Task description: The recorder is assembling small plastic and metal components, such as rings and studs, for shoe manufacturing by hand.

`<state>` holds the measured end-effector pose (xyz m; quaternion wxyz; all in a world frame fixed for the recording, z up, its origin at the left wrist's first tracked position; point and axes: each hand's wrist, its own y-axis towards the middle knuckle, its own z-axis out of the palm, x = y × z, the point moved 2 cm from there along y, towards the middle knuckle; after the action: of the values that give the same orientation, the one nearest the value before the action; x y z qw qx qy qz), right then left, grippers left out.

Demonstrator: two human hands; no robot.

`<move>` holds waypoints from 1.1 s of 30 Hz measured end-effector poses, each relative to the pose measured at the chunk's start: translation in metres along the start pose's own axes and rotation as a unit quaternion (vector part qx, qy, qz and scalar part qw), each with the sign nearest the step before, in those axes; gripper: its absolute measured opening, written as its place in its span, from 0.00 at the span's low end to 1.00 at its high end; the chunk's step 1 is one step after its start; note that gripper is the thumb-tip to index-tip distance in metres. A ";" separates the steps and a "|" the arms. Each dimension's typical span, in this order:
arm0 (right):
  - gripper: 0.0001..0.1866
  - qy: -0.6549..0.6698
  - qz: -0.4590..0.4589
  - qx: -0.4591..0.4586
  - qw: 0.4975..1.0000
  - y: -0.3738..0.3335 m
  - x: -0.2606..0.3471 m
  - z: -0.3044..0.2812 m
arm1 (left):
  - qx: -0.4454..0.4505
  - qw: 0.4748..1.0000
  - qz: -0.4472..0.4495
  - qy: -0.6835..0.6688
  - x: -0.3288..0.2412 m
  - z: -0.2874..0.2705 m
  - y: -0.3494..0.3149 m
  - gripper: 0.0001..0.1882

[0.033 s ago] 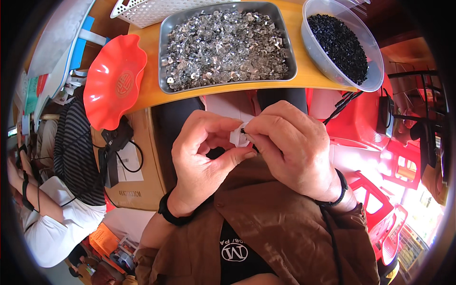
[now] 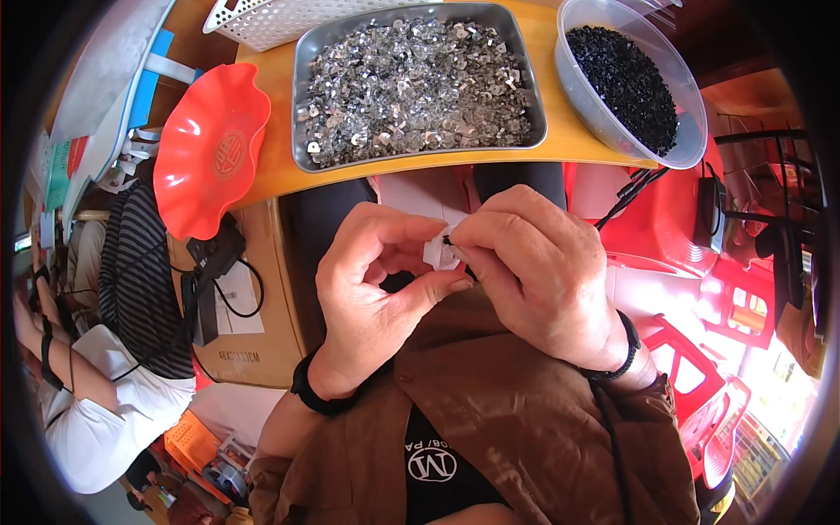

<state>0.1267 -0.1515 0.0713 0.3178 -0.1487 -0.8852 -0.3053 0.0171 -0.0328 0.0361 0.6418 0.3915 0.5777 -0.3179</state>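
Note:
My left hand (image 2: 372, 284) pinches a small white plastic piece (image 2: 432, 253) between thumb and fingers, above my lap. Against that piece, my right hand (image 2: 542, 271) closes thumb and fingertips on a tiny black part (image 2: 447, 240), mostly covered by the fingers. Both hands meet just in front of the table edge. Beyond them a metal tray (image 2: 298, 105) holds many small clear and silvery pieces. A clear plastic bowl (image 2: 573, 98) full of small black parts stands to its right, partly over the table edge.
A red wavy-rimmed dish (image 2: 197, 166) lies left of the tray, near a white perforated basket (image 2: 280, 26). Below it stands a cardboard box (image 2: 262, 350) with a black adapter and cable (image 2: 219, 249). Another person (image 2: 114, 394) sits at left. Red plastic stools (image 2: 647, 232) are at right.

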 end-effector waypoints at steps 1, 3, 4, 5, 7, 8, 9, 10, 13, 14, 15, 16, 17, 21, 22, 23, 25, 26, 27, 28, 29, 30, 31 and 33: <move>0.08 0.002 -0.005 -0.005 1.000 0.000 -0.001 0.001 | 0.000 1.000 0.000 0.000 0.000 0.001 0.000 0.19; 0.08 0.003 -0.006 -0.001 1.000 0.000 -0.002 0.001 | -0.002 1.000 -0.013 -0.015 0.001 0.001 0.000 0.19; 0.08 0.004 -0.006 0.003 1.000 0.000 -0.002 0.001 | -0.002 1.000 -0.014 -0.016 0.001 0.001 0.000 0.19; 0.08 0.004 -0.006 0.004 1.000 0.000 -0.003 0.001 | 0.000 1.000 -0.017 -0.015 0.002 0.001 0.000 0.19; 0.09 -0.007 -0.016 0.029 0.999 0.001 -0.002 0.001 | 0.002 1.000 -0.021 -0.014 0.002 0.002 0.000 0.19; 0.09 -0.007 -0.015 0.029 0.999 0.001 -0.002 0.001 | 0.006 1.000 -0.022 -0.008 0.002 0.001 0.000 0.19; 0.09 -0.028 -0.028 0.040 0.998 0.002 -0.001 0.001 | 0.010 1.000 -0.022 -0.002 0.002 0.001 0.000 0.19; 0.09 -0.050 -0.041 0.051 0.997 0.002 0.000 0.002 | 0.010 1.000 -0.023 -0.003 0.003 0.001 0.000 0.19; 0.11 -0.050 -0.079 0.023 0.995 0.000 -0.007 0.006 | 0.009 0.999 -0.014 -0.034 0.003 0.001 0.001 0.15; 0.11 -0.050 -0.080 0.023 0.995 0.000 -0.008 0.007 | 0.009 0.997 -0.042 -0.063 0.002 0.001 0.001 0.12; 0.11 -0.026 -0.067 0.004 0.997 -0.001 -0.008 0.007 | 0.009 0.993 -0.069 -0.092 0.001 0.001 0.001 0.10; 0.11 -0.003 -0.055 -0.014 0.998 -0.001 -0.009 0.007 | 0.008 0.993 -0.069 -0.092 -0.001 0.001 0.002 0.10; 0.11 -0.002 -0.056 -0.014 0.998 -0.001 -0.011 0.010 | 0.002 0.988 -0.113 -0.102 -0.004 0.002 0.002 0.09; 0.13 0.090 0.023 -0.046 0.995 -0.002 -0.015 0.013 | 0.011 0.990 -0.104 -0.093 0.002 -0.001 -0.001 0.08; 0.13 0.135 0.087 -0.035 0.986 -0.002 -0.016 0.013 | 0.010 0.990 -0.104 -0.092 0.002 0.001 -0.001 0.08; 0.13 0.135 0.086 -0.034 0.986 -0.003 -0.017 0.014 | -0.011 0.991 -0.080 -0.110 0.002 0.004 0.000 0.07; 0.14 0.215 0.146 -0.036 0.965 -0.005 -0.022 0.017 | -0.032 0.990 -0.056 -0.129 0.001 0.003 0.000 0.06; 0.14 0.240 0.149 -0.025 0.959 -0.006 -0.024 0.019 | -0.024 0.990 -0.061 -0.128 0.001 0.002 0.001 0.06; 0.14 0.239 0.149 -0.025 0.959 -0.008 -0.025 0.020 | -0.016 0.990 -0.067 -0.126 0.001 0.001 0.001 0.06; 0.14 0.244 0.154 -0.023 0.957 -0.009 -0.025 0.020 | -0.016 0.990 -0.067 -0.127 0.001 0.000 0.001 0.06; 0.14 0.250 0.159 -0.021 0.955 -0.009 -0.024 0.021 | -0.005 0.990 -0.065 -0.125 0.002 0.000 0.000 0.07; 0.14 0.250 0.159 -0.021 0.955 -0.009 -0.024 0.021 | 0.006 0.990 -0.063 -0.124 0.002 0.000 -0.001 0.07; 0.13 0.252 0.169 -0.018 0.953 -0.008 -0.023 0.022 | 0.006 0.990 -0.063 -0.124 0.002 0.000 -0.001 0.07; 0.13 0.254 0.178 -0.014 0.951 -0.008 -0.022 0.022 | -0.002 0.990 -0.055 -0.128 0.002 0.001 0.000 0.07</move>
<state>0.1291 -0.1456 0.0400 0.5791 -0.2263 -0.7301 -0.2835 0.0175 -0.0339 0.0342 0.6927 0.3136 0.5121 -0.3994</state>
